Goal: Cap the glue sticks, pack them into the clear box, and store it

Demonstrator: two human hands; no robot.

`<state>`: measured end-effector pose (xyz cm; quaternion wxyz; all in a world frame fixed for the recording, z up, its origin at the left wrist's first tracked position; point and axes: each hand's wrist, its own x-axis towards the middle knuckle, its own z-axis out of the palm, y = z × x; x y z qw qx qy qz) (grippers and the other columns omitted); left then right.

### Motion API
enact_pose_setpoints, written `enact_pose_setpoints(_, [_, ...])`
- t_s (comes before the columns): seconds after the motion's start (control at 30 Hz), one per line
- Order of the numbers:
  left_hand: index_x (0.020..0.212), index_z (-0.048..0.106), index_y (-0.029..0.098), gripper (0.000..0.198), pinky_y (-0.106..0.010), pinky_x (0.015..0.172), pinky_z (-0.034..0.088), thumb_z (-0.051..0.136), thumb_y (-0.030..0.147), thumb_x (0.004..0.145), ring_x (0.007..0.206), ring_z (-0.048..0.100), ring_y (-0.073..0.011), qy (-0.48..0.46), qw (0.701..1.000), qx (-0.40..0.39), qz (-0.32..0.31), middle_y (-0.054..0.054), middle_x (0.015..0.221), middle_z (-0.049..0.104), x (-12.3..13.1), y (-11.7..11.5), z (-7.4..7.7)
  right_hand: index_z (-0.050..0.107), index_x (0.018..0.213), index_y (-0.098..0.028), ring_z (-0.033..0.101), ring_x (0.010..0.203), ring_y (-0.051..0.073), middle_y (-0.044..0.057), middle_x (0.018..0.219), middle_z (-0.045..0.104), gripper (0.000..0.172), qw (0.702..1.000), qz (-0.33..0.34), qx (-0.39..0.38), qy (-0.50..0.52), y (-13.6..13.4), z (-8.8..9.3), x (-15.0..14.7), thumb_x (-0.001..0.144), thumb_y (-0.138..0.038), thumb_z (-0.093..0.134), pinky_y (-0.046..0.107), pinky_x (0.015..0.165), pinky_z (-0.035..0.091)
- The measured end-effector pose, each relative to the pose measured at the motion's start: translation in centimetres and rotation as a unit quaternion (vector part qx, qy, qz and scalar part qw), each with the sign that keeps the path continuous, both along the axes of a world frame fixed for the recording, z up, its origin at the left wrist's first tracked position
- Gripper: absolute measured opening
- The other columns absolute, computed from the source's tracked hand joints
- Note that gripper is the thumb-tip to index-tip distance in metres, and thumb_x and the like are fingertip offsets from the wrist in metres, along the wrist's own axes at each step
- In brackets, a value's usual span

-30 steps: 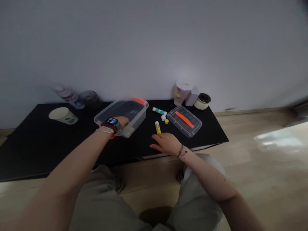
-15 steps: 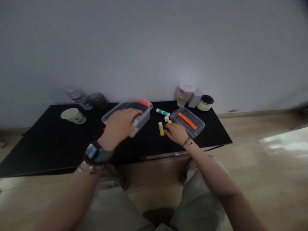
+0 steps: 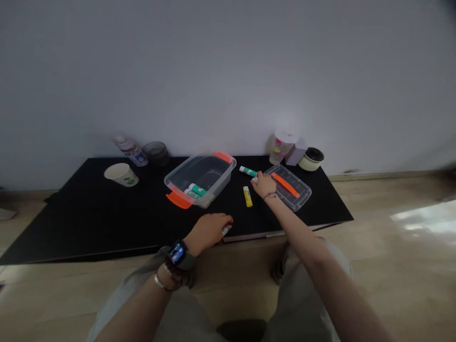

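Note:
My left hand (image 3: pixel 210 231) is closed around a small stick that looks like a glue stick (image 3: pixel 225 231). Only its pale end shows past the fingers, over the table's front edge. My right hand (image 3: pixel 265 184) is closed, its fingertips at a small white cap (image 3: pixel 254 180) beside the lid. A yellow glue stick (image 3: pixel 247 196) lies nearer to me, and a green and white glue stick (image 3: pixel 248 171) lies just behind the right fingers. Left of these, the clear plastic box (image 3: pixel 223 183) is uncovered, with green and white glue sticks (image 3: pixel 197 190) inside.
The clear lid with an orange handle (image 3: pixel 285 185) lies under and beside my right wrist. Along the wall stand a spray can (image 3: pixel 132 151), a dark glass bowl (image 3: pixel 156 154), a plastic cup (image 3: pixel 281 148), a pale box (image 3: pixel 296 153) and a lidded pot (image 3: pixel 311 160). A paper cup (image 3: pixel 122 175) is at left.
My left hand has come out of the box toward the front edge, holding the stick. My right hand has shifted slightly away from me, onto the white cap. The view has shifted a little.

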<state>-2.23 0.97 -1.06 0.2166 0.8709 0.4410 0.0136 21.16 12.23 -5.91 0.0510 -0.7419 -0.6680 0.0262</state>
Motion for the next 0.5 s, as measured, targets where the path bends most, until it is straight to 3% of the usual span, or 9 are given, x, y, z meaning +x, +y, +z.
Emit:
enact_pose_setpoints(0.13, [0.092, 0.075, 0.025, 0.019, -0.035, 0.076, 0.049, 0.058, 0.023, 0.083, 0.085, 0.069, -0.0271, -0.080, 0.995, -0.014, 0.050, -0.009, 0.093, 0.074, -0.4, 0.3, -0.4, 0.054, 0.120, -0.013, 0.061, 0.111, 0.032, 0.019, 0.110, 0.070, 0.036, 1.000, -0.009, -0.007, -0.015, 1.4, -0.9, -1.2, 0.091, -0.034, 0.059, 0.036, 0.083, 0.048])
enact_pose_setpoints(0.23, [0.087, 0.073, 0.026, 0.015, -0.034, 0.079, 0.049, 0.061, 0.024, 0.080, 0.086, 0.068, -0.0259, -0.122, 0.988, -0.020, 0.089, -0.007, 0.090, 0.073, -0.4, 0.6, -0.8, 0.052, 0.122, -0.013, 0.062, 0.110, 0.033, 0.020, 0.106, 0.071, 0.034, 1.000, -0.012, -0.006, -0.009, 1.7, -0.7, -1.3, 0.090, -0.025, 0.057, 0.038, 0.083, 0.047])
enact_pose_setpoints(0.37, [0.108, 0.070, 0.024, 0.027, -0.035, 0.084, 0.050, 0.062, 0.032, 0.084, 0.092, 0.068, -0.0253, -0.201, 0.965, -0.055, 0.158, -0.009, 0.103, 0.073, 0.1, 0.9, -1.0, 0.051, 0.113, -0.018, 0.066, 0.099, 0.027, 0.013, 0.102, 0.071, 0.029, 0.992, 0.024, 0.002, 0.127, 1.7, 1.1, -1.0, 0.089, -0.032, 0.061, 0.035, 0.079, 0.048])
enact_pose_setpoints(0.43, [0.125, 0.062, 0.021, 0.042, -0.037, 0.087, 0.051, 0.062, 0.038, 0.086, 0.094, 0.068, -0.0245, -0.283, 0.932, -0.103, 0.202, -0.012, 0.114, 0.070, 0.7, 1.1, -1.0, 0.049, 0.106, -0.020, 0.067, 0.088, 0.020, 0.006, 0.096, 0.071, 0.030, 0.956, 0.098, -0.044, 0.272, 1.3, 2.3, -1.0, 0.086, -0.035, 0.065, 0.031, 0.076, 0.049])
enact_pose_setpoints(0.5, [0.135, 0.053, 0.020, 0.054, -0.038, 0.086, 0.053, 0.062, 0.044, 0.088, 0.093, 0.069, -0.0230, -0.381, 0.872, -0.181, 0.247, -0.014, 0.123, 0.065, 1.4, 1.3, -0.9, 0.047, 0.100, -0.020, 0.065, 0.080, 0.015, 0.002, 0.090, 0.070, 0.034, 0.890, 0.190, -0.112, 0.398, 0.4, 3.5, -1.3, 0.081, -0.036, 0.071, 0.027, 0.072, 0.049])
